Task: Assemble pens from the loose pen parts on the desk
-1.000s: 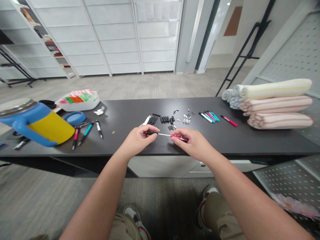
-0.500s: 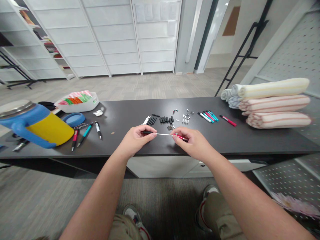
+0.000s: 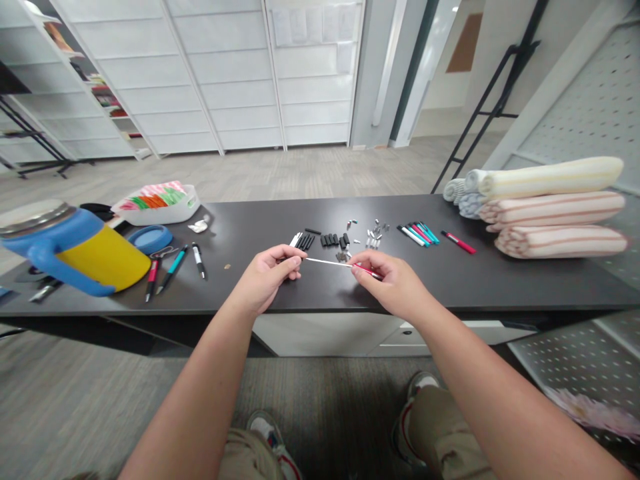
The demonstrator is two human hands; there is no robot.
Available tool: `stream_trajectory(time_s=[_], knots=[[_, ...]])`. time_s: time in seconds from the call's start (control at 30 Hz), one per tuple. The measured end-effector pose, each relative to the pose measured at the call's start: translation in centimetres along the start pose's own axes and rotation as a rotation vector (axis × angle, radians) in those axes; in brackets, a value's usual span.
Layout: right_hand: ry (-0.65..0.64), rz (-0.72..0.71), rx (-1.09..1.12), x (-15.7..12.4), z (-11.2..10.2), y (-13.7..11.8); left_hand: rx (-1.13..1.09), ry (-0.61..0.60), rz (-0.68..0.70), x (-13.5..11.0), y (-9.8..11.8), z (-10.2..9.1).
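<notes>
My left hand (image 3: 267,273) is closed in a pinch on a black pen piece, just above the near edge of the dark table (image 3: 500,280). My right hand (image 3: 387,280) is closed on a red pen barrel (image 3: 367,270). A thin white refill (image 3: 327,263) stretches between the two hands. Just beyond my hands lie loose pen parts: black barrels and grips (image 3: 327,239) and small metal tips and springs (image 3: 373,233).
Assembled pens (image 3: 419,233) and a red pen (image 3: 459,242) lie to the right, near rolled towels (image 3: 550,207). On the left are a blue and yellow jug (image 3: 75,250), several pens (image 3: 173,263), a blue lid (image 3: 149,237) and a white tray (image 3: 157,203).
Both hands have risen slightly and moved a little apart. More of the white refill now shows between the black piece and the red barrel.
</notes>
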State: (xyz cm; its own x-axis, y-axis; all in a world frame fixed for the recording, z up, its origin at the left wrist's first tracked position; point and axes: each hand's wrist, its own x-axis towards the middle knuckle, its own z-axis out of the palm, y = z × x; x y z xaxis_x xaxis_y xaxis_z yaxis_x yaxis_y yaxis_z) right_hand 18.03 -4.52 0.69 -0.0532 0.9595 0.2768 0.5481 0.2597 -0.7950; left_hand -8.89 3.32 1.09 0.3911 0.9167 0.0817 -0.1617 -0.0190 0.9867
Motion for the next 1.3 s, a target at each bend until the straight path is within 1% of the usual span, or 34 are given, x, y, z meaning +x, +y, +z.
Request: stream_trajectory(time_s=[0.07,0.13,0.2,0.3,0.37,0.43,0.53,0.6,0.67,0.73,0.77,0.9,1.0,1.13,1.2,1.3], knots=[[0.012,0.004,0.016,0.1,0.0,0.1,-0.057,-0.008,-0.009,0.0,0.0,-0.1],[0.036,0.029,0.092,0.2,0.1,0.3,-0.119,-0.02,-0.007,0.0,-0.1,-0.3],[0.071,0.092,0.271,0.4,0.1,0.5,-0.168,-0.024,0.003,0.0,-0.1,-0.3],[0.14,0.207,0.622,0.6,-0.2,0.5,-0.217,-0.011,0.008,0.0,-0.1,-0.3],[0.192,0.25,0.776,0.8,-0.6,0.4,-0.249,0.006,0.002,0.2,0.0,-0.3],[0.227,0.273,0.86,0.9,-1.0,0.3,-0.289,0.031,-0.005,0.3,0.1,-0.4],[0.246,0.301,0.947,1.0,-1.3,0.3,-0.356,0.068,-0.013,0.4,0.1,-0.2],[0.25,0.305,0.972,1.1,-1.3,0.4,-0.381,0.078,-0.003,0.3,0.0,0.2],[0.247,0.298,0.965,1.1,-1.2,0.4,-0.341,0.088,0.026,0.3,-0.2,0.9],[0.239,0.288,0.948,1.0,-1.1,0.4,-0.179,0.096,0.064,0.2,-0.3,1.8],[0.233,0.285,0.945,1.0,-1.0,0.4,-0.038,0.093,0.086,0.3,-0.4,2.2],[0.218,0.28,0.955,0.9,-0.9,0.3,0.645,0.082,0.208,0.8,-0.8,4.1],[0.2,0.257,0.959,0.9,-0.7,0.3,0.953,0.089,0.261,1.4,-1.4,5.5],[0.198,0.227,0.965,1.0,-0.5,0.4,1.219,0.094,0.253,2.4,-2.2,7.0],[0.199,0.221,0.979,1.0,-0.5,0.5,1.259,0.087,0.244,3.1,-2.3,7.3],[0.198,0.22,0.998,1.0,-0.5,0.5,1.234,0.057,0.229,3.9,-2.3,7.3]])
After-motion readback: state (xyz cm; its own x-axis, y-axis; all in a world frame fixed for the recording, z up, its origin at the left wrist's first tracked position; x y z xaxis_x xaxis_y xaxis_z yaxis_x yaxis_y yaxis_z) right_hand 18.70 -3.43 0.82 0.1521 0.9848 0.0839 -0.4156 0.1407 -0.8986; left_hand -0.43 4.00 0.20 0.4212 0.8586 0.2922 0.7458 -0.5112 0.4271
